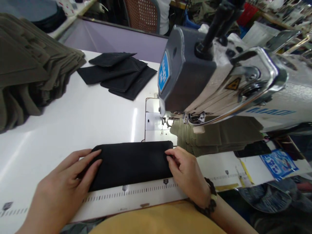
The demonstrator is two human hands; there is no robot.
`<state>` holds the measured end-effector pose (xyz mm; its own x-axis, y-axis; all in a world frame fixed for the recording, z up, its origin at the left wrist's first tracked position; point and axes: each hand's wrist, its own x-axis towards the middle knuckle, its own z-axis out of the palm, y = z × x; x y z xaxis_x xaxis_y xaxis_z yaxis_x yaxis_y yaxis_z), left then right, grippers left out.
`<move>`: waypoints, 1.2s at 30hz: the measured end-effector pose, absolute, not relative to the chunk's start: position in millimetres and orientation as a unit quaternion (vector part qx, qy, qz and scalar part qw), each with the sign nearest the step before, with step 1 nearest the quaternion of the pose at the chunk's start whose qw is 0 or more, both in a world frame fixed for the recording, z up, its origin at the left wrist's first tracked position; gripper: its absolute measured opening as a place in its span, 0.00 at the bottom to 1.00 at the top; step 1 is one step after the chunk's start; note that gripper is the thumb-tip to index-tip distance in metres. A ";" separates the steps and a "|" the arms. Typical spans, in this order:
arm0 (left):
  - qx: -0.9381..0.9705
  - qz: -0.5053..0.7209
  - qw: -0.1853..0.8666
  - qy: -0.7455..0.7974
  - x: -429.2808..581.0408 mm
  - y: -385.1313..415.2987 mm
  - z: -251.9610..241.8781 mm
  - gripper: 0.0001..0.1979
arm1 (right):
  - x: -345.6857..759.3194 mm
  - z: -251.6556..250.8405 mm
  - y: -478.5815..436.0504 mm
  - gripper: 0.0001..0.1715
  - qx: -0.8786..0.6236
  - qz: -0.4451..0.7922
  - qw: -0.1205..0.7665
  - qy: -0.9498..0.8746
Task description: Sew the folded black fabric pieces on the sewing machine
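Note:
A flat black fabric piece lies on the white table just in front of the sewing machine's needle plate. My left hand pinches its left end between thumb and fingers. At the right end, my right hand grips the edge near the upper corner, thumb and fingertips pressed together. The presser foot of the sewing machine stands beyond the fabric, apart from it. A printed ruler scale runs along the table's front edge, just below the fabric.
Several black fabric pieces lie at the back of the table. Stacks of olive fabric rise at the left. More olive pieces lie under the machine arm. A blue packet sits at the right. A purple panel borders the back.

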<state>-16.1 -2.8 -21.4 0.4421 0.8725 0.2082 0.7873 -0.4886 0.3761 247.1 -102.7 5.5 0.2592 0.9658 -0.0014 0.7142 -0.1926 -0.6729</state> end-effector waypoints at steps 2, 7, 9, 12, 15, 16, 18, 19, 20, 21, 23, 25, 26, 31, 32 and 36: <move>0.849 0.175 0.087 0.491 -13.2 -2.1 -16.3 0.10 | 247.0 6.9 -102.4 0.10 -0.743 0.219 0.275 -0.570; 0.853 0.179 0.133 0.472 -10.0 -3.3 -3.4 0.13 | 248.3 5.0 -104.8 0.10 -0.740 0.207 0.265 -0.582; 0.847 0.188 0.153 0.473 -10.2 -4.7 -0.8 0.12 | 249.3 2.1 -106.0 0.10 -0.736 0.201 0.267 -0.588; 0.839 0.189 0.174 0.479 -9.6 -6.4 1.5 0.12 | 250.5 -1.4 -107.1 0.10 -0.732 0.191 0.272 -0.595; 0.830 0.194 0.194 0.486 -7.4 -6.7 3.2 0.13 | 250.6 -1.3 -107.4 0.10 -0.733 0.188 0.262 -0.599; 0.827 0.196 0.199 0.488 -6.6 -6.4 3.7 0.13 | 250.5 -0.6 -107.3 0.10 -0.734 0.187 0.256 -0.601; 0.821 0.196 0.209 0.493 -5.4 -5.6 4.5 0.13 | 250.3 0.9 -106.8 0.11 -0.734 0.180 0.245 -0.607; 0.819 0.194 0.214 0.496 -5.0 -5.1 4.7 0.13 | 250.3 1.6 -106.4 0.11 -0.734 0.176 0.240 -0.610; 0.817 0.193 0.219 0.498 -4.7 -4.5 4.9 0.13 | 250.4 2.1 -106.0 0.11 -0.733 0.170 0.237 -0.614; 0.815 0.190 0.223 0.500 -4.4 -3.9 5.0 0.13 | 250.5 2.4 -105.6 0.11 -0.733 0.165 0.232 -0.618; 0.813 0.185 0.229 0.503 -3.8 -2.8 5.0 0.13 | 250.8 2.7 -105.0 0.11 -0.731 0.153 0.224 -0.626; 0.814 0.178 0.229 0.504 -3.1 -2.0 4.8 0.13 | 250.8 3.1 -104.7 0.12 -0.725 0.137 0.215 -0.640; 0.815 0.173 0.227 0.504 -2.7 -1.8 4.7 0.13 | 250.5 3.5 -104.7 0.12 -0.720 0.127 0.208 -0.649; 0.839 0.120 0.164 0.505 -3.1 -1.6 5.7 0.12 | 244.5 9.4 -103.0 0.17 -0.708 0.019 0.111 -0.697; 0.852 0.116 0.136 0.493 -3.6 -1.2 6.4 0.12 | 242.8 11.0 -101.9 0.16 -0.705 -0.004 0.090 -0.704; 0.936 0.101 0.063 0.331 -2.6 3.9 10.5 0.16 | 236.3 18.6 -94.8 0.08 -0.679 -0.029 0.038 -0.733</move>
